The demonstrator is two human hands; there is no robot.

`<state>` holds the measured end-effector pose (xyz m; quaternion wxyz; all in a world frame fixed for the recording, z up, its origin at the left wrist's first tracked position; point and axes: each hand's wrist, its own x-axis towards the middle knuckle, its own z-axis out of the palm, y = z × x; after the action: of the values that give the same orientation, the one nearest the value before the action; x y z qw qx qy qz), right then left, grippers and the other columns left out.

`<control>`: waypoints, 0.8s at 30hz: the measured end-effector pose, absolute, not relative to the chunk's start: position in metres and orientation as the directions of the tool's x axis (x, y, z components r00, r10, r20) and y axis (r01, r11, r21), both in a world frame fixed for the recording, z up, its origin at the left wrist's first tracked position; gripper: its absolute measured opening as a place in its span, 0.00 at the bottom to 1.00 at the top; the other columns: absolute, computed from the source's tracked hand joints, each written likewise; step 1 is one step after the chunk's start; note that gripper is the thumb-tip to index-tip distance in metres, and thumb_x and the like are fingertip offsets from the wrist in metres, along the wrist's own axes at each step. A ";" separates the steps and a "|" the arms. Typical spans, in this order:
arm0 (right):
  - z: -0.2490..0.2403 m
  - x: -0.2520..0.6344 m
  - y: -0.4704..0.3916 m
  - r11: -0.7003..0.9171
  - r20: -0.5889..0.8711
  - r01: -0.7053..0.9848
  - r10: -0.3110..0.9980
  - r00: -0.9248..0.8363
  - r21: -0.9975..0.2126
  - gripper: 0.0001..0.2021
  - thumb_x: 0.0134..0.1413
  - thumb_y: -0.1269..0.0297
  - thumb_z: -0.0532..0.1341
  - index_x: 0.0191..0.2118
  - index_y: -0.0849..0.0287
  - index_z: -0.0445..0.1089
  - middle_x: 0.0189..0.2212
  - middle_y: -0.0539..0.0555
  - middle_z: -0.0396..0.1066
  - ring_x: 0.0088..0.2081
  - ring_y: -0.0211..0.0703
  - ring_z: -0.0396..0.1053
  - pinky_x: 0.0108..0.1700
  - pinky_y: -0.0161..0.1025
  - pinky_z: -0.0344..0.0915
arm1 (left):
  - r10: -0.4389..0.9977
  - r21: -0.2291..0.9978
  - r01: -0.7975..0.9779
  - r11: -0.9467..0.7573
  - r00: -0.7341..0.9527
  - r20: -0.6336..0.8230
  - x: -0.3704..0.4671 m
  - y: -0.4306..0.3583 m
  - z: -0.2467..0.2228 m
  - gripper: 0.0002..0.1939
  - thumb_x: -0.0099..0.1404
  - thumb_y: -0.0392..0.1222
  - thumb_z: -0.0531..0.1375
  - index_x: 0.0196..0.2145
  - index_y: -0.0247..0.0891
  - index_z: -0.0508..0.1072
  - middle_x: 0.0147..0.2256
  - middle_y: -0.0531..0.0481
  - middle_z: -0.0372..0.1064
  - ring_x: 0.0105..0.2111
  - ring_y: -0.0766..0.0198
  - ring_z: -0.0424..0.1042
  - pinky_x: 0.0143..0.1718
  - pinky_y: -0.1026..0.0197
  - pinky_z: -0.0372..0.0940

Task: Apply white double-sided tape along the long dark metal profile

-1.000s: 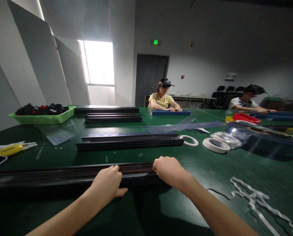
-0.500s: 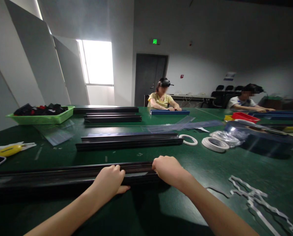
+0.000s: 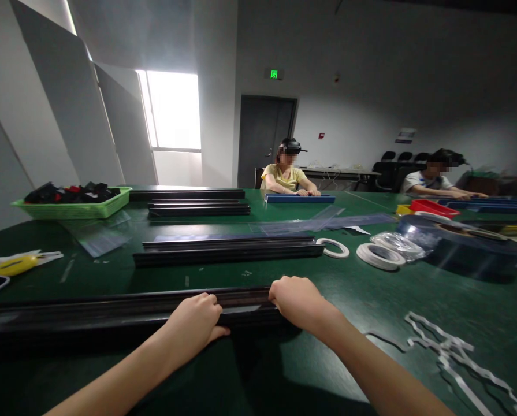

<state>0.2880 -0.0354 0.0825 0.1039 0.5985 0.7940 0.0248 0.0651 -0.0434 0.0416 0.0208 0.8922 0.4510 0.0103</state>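
A long black channel-shaped profile [image 3: 111, 315] lies across the green table in front of me, running out to the left edge of the view. My left hand [image 3: 196, 318] is closed over its near wall, fingers curled into the channel and thumb low on the near side. At the profile's right end my right hand [image 3: 299, 299] is closed, with the fingertips bent down over the end and hidden from me. A pale strip shows on the profile between the two hands. Whether the right fingers also pinch something small cannot be seen.
More black profiles [image 3: 227, 252] lie behind. White tape rolls [image 3: 380, 256] and a large roll of clear film [image 3: 461, 248] are at right, crumpled white strips [image 3: 451, 346] nearer. A green basket [image 3: 111, 205] of black parts and a yellow cutter [image 3: 14, 265] are left. Two people sit opposite.
Almost nothing differs. Both hands keep their places on the black profile, and the view has shifted very slightly.
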 end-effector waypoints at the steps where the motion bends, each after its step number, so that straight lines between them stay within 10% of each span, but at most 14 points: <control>1: 0.083 0.288 -0.035 0.279 -0.131 0.946 0.957 -0.260 0.162 0.14 0.49 0.72 0.56 0.35 0.55 0.78 0.36 0.61 0.78 0.37 0.54 0.75 0.36 0.43 0.67 | 0.812 0.058 0.811 -0.582 0.583 -0.008 0.065 -0.043 0.042 0.16 0.63 0.50 0.60 0.41 0.36 0.77 0.39 0.41 0.75 0.43 0.49 0.73 0.47 0.51 0.66; 11: 0.092 0.294 -0.036 0.234 -0.126 0.959 0.968 -0.215 0.162 0.11 0.49 0.70 0.58 0.32 0.56 0.78 0.34 0.60 0.78 0.38 0.55 0.75 0.36 0.43 0.67 | 0.893 0.217 0.886 -0.409 0.438 -0.104 0.067 -0.052 0.056 0.12 0.61 0.46 0.60 0.35 0.37 0.79 0.39 0.42 0.76 0.42 0.53 0.74 0.48 0.58 0.64; 24: 0.092 0.290 -0.039 0.236 -0.148 0.952 0.967 -0.210 0.194 0.12 0.44 0.76 0.57 0.31 0.59 0.78 0.31 0.62 0.78 0.38 0.56 0.76 0.36 0.43 0.68 | 0.900 0.094 0.905 -0.414 0.423 -0.106 0.063 -0.056 0.060 0.16 0.59 0.46 0.59 0.41 0.33 0.76 0.42 0.38 0.74 0.44 0.49 0.73 0.48 0.52 0.66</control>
<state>0.2905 -0.0394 0.0917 0.1191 0.6172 0.7771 0.0302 0.0627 -0.0558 0.0598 0.0683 0.8406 0.5370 -0.0192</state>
